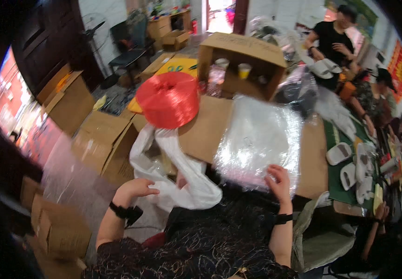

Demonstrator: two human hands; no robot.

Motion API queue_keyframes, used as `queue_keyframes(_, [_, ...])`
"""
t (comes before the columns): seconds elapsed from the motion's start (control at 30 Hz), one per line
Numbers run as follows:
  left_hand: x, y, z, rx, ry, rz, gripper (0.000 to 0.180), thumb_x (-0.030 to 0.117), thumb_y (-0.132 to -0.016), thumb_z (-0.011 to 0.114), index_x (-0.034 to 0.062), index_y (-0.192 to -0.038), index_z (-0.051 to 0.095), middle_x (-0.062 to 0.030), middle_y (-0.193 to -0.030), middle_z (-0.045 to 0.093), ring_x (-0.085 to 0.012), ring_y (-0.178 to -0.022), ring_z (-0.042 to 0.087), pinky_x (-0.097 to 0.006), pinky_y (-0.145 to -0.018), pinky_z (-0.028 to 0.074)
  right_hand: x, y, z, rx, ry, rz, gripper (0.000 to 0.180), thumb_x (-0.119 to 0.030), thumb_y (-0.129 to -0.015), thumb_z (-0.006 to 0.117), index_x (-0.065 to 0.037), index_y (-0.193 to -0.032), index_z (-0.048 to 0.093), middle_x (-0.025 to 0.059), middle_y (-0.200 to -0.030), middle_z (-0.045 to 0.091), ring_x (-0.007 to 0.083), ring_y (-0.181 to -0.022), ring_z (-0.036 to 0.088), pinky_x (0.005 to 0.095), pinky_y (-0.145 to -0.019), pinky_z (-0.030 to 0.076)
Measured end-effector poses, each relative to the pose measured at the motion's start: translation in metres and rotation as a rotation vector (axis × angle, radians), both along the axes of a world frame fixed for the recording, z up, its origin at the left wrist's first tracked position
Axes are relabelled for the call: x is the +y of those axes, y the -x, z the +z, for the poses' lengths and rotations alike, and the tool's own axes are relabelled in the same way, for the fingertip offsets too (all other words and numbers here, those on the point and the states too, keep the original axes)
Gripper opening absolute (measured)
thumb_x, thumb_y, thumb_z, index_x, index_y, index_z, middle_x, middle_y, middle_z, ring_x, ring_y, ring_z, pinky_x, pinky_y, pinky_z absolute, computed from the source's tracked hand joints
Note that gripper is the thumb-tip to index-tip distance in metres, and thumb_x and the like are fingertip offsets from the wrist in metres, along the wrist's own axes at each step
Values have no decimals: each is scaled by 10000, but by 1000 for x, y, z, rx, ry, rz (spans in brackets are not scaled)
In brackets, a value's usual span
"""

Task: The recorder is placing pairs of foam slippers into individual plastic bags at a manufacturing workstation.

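- Head view, only one: two bare hands over the near edge of a brown tabletop [313, 162].
- Right hand [280, 183]: fingers spread and half-curled at the near right part of the clear plastic bag stack [259, 139]; no grip visible, contact can't be told.
- Left hand [139, 188]: loosely curved, thumb side toward the loose white plastic [198, 186]; can't tell if it pinches any of it.
- Bag stack: lies flat on the tabletop, ahead of the body, right of the red roll [167, 100]. White plastic drapes from under the roll over the near edge.
- Step, my read: working at the bag stack, right hand placed at its edge, nothing clearly lifted.
- Next move would call for a fingertip pinch on a single layer; thin slick film likely clings, so doubles are a risk.
- Counts: one bag stack (layers uncountable), one red roll, one carton [240, 63] on its side behind, at least two cups [244, 70] in it.
- Right side: at least four white slippers [348, 176] on one green mat [333, 188]; a standing co-worker [333, 44] holds white footwear, pair or single unclear.
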State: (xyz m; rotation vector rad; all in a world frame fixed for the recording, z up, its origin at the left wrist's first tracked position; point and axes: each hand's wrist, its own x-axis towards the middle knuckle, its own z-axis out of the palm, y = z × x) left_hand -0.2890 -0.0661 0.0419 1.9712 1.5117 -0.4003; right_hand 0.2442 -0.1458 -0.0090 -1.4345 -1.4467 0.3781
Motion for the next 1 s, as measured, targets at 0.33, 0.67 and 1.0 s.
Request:
queue_keyframes(0.33, [76, 15, -132, 242, -282, 115, 405, 319, -730, 710, -19, -954, 708, -239, -1026, 686, -381, -978, 662, -444, -866, 523, 7, 18, 13, -132, -39, 22, 263, -222, -771, 773, -97, -998, 727, 73, -1148, 659, 276, -1085, 586, 394, -915, 481])
queue_keyframes(0.67, [86, -31, -85, 375, -295, -69, 640, 587, -672, 753, 46, -1012, 732, -180, -1075, 702, -313, -1008, 677, -411, -866, 527, -1, 1, 12, -204, -34, -22, 267, -266, -795, 750, -99, -1000, 720, 61, -1158, 661, 282, -1102, 578, 406, -949, 456])
queue_keyframes(1.0, [-33, -201, 115, -562, -735, -293, 402, 350, -819, 714, 39, -1069, 665, -187, -1005, 678, -361, -965, 636, -449, -836, 495, -1, 0, 8, -242, -32, -15, 271, -267, -796, 752, -106, -1014, 728, 60, -1148, 668, 274, -1087, 591, 397, -940, 464])
